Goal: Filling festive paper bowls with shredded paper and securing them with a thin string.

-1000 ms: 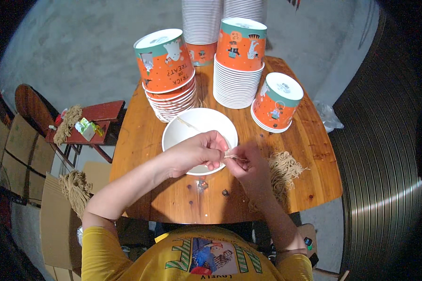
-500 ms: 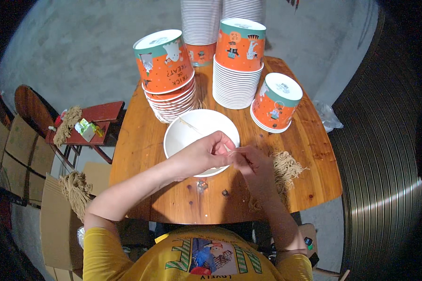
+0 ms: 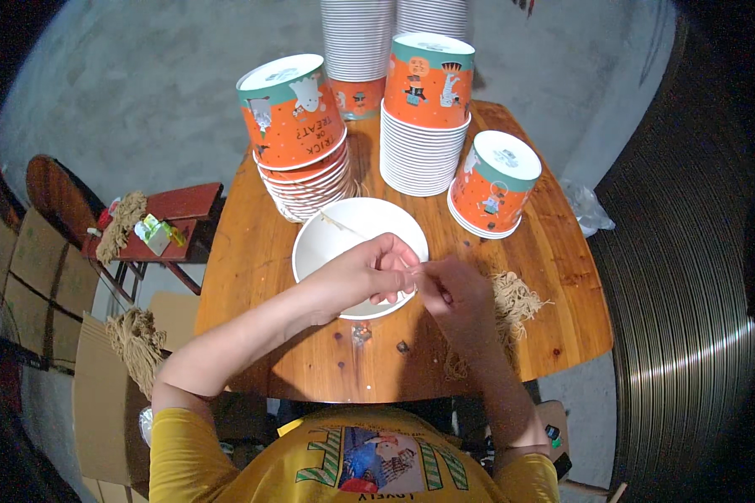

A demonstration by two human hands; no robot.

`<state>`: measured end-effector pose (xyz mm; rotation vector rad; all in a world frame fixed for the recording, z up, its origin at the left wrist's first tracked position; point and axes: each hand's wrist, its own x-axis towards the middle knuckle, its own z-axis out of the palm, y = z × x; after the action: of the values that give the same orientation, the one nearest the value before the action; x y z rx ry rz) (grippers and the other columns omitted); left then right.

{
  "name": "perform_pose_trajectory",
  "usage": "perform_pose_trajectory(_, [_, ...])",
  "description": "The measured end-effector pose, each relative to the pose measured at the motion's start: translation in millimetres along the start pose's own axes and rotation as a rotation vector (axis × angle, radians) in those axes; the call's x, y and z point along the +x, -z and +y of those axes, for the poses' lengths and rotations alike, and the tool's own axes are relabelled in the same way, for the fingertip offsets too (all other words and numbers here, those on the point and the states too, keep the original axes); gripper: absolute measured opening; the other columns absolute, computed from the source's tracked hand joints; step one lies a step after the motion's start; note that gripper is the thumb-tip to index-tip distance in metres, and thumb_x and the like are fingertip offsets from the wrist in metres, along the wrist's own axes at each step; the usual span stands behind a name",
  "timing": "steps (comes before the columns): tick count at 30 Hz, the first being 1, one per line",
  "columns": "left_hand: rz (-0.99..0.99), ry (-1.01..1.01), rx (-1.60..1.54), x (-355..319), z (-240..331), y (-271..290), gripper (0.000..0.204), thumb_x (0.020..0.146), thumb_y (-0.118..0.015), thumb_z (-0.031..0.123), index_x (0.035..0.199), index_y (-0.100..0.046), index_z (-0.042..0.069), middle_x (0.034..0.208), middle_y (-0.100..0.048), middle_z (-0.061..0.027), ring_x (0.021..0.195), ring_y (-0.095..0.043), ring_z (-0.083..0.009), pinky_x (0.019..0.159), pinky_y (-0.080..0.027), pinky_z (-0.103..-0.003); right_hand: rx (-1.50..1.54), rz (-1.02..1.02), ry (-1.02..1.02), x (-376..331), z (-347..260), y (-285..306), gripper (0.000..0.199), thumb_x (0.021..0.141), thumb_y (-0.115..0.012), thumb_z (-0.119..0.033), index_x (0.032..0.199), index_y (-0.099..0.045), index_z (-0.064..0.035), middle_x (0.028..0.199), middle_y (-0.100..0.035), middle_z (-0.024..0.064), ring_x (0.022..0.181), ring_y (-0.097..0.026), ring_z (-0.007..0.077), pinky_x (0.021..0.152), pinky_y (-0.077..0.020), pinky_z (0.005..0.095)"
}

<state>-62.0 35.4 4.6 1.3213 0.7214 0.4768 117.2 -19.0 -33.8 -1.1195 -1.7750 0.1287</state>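
A white-lined paper bucket (image 3: 317, 250) lies in front of me with its round mouth toward me. A thin tan cord (image 3: 339, 225) shows against its inner wall. My left hand (image 3: 362, 273) is over the bucket's mouth, thumb and fingers pinched together. Close against it, at the bucket's right rim, my right hand (image 3: 460, 302) is also closed in a pinch, its fingers partly in shadow. Whatever lies between the fingertips is too small and hidden to make out. Beside my right hand a bundle of tan cords (image 3: 518, 306) rests on the wooden table (image 3: 562, 331), partly behind my wrist.
Stacks of upturned orange buckets stand at the left (image 3: 289, 126), the back (image 3: 428, 84) and the right (image 3: 495, 180). Taller white-rimmed stacks (image 3: 359, 38) rise behind. More cords hang at the left (image 3: 134, 344), and a red bench (image 3: 180, 201) stands beyond. Ridged sheeting (image 3: 688, 251) borders the right.
My right hand has turned slightly at the wrist, its fingers curling in more. My left fingers have shifted a little, still pinched. The bucket has hardly moved.
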Motion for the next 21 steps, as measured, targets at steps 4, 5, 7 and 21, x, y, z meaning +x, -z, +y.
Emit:
perform_pose_trajectory(4, [-0.017,0.106,-0.161,1.1,-1.1,6.7,0.022,0.087,-0.061,0.004,0.106,-0.049,0.005,0.085,-0.058,-0.0003,0.069,-0.056,-0.0063,0.054,-0.043,-0.017,0.104,0.003,-0.103,0.6,-7.4,-2.2,0.009,0.077,-0.068,-0.003,0.084,-0.063,-0.0035,0.069,-0.057,0.0071,0.056,-0.054,0.0174,0.051,-0.0424,0.0293])
perform_pose_trajectory(5, [-0.038,0.128,-0.195,0.3,0.0,7.6,0.023,0.086,-0.061,0.003,0.106,-0.049,0.005,0.088,-0.058,-0.0013,0.071,-0.056,-0.0074,0.059,-0.045,-0.018,0.103,0.004,-0.105,0.3,-8.3,-2.6,0.009,0.077,-0.068,-0.003,0.084,-0.063,-0.0035,0.069,-0.057,0.0071,0.056,-0.054,0.0174,0.051,-0.0424,0.0293])
perform_pose_trajectory(7, [-0.061,0.150,-0.228,-0.2,1.5,8.7,0.023,0.085,-0.060,0.003,0.106,-0.050,0.004,0.090,-0.058,-0.0024,0.073,-0.057,-0.0086,0.063,-0.047,-0.018,0.135,0.011,-0.094,0.2,-9.4,-2.9,0.012,0.074,-0.069,-0.002,0.084,-0.063,-0.0042,0.067,-0.054,0.0077,0.055,-0.053,0.0212,0.051,-0.0425,0.0316])
perform_pose_trajectory(21, [-0.160,0.190,-0.252,-6.1,5.4,18.1,0.022,0.086,-0.064,0.005,0.104,-0.053,0.007,0.094,-0.058,-0.0002,0.083,-0.058,-0.0086,0.075,-0.050,-0.020,-0.452,-0.150,0.416,9.1,-5.6,9.4,0.014,0.070,-0.067,-0.007,0.078,-0.057,-0.0093,0.066,-0.050,0.0022,0.062,-0.054,0.0200,0.054,-0.0470,0.0316])
